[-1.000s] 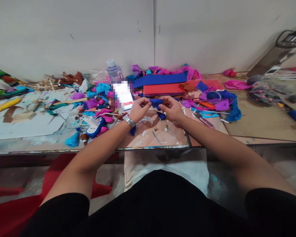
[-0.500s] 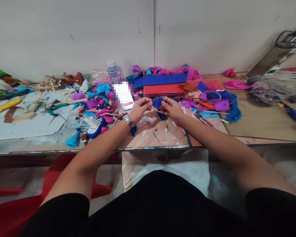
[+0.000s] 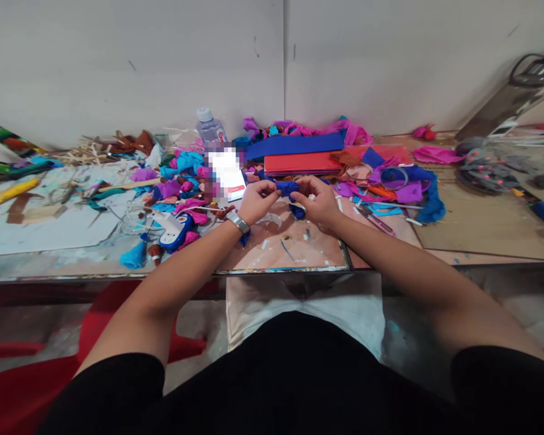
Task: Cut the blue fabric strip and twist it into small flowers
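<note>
A small crumpled piece of blue crepe paper (image 3: 288, 188) is stretched between my two hands, above the front middle of the table. My left hand (image 3: 258, 200) pinches its left end with thumb and fingertips. On its other side my right hand (image 3: 317, 200) grips the right end, fingers curled over it. Another dark blue bunched piece (image 3: 298, 211) shows just below, partly hidden by the right hand. Near my left hand stands a bright-screened phone (image 3: 229, 174), and a curved clear plastic piece (image 3: 272, 221) lies under the hands.
Behind the hands lie a blue paper strip (image 3: 294, 145) and red sheets (image 3: 301, 163). A bottle (image 3: 211, 128) stands at the back. Coloured scraps and a power strip (image 3: 176, 234) are at left; a pink cutter (image 3: 378, 222) and a tape ring (image 3: 393, 177) at right.
The blue paper, flatter and more spread before, is now more bunched up. My right hand's fingers have curled further in over it, while my left hand has barely shifted.
</note>
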Available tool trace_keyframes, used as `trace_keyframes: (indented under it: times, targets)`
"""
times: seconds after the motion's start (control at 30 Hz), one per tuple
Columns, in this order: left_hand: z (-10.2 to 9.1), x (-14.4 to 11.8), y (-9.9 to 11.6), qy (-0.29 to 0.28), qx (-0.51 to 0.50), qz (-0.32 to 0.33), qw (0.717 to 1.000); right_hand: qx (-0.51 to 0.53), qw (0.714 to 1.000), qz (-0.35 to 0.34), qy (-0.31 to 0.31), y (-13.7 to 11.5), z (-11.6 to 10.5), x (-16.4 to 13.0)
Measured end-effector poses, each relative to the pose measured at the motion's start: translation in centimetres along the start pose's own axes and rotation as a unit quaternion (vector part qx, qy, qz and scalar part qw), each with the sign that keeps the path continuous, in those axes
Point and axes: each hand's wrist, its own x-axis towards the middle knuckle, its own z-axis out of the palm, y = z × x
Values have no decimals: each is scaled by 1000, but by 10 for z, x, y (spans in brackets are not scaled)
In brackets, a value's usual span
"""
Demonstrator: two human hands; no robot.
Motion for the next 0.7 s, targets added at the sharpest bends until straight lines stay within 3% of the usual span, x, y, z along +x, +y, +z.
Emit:
trace_keyframes:
  times: [0.27,0.57,0.7]
  targets:
    - [-2,3,-4,14,-5,-6,1000,-44,999,-18,-5,-6,-4,0]
    - [-5,0,-4,-22,-75,-7,997,111,988,104,-21,5,2,6]
    - [-5,0,-2,-6,-60,-13,998,58,995,75,-14,2,0,5]
